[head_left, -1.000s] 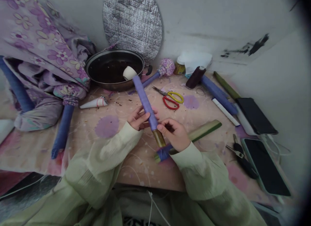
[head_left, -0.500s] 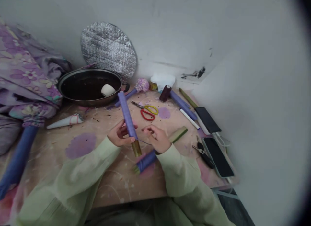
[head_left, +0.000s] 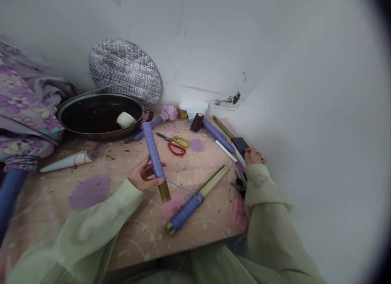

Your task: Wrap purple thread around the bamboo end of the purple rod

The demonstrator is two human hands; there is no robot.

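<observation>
the left hand point(head_left: 143, 177) grips a long purple-wrapped tube point(head_left: 154, 154) with curled fingers, holding it just above the wooden tabletop point(head_left: 128, 235). the tube's long axis tilts, with its brass-coloured end point(head_left: 164, 192) pointing down toward the person and its far end toward a black frying pan point(head_left: 100, 115). a thin thread point(head_left: 179, 186) runs from near that end toward a second purple-wrapped stick point(head_left: 185, 210) lying on the table. the right hand point(head_left: 254, 156), partly hidden by its pale green sleeve point(head_left: 259, 186), is beside a black phone point(head_left: 240, 147); whether it pinches anything is hard to make out.
</observation>
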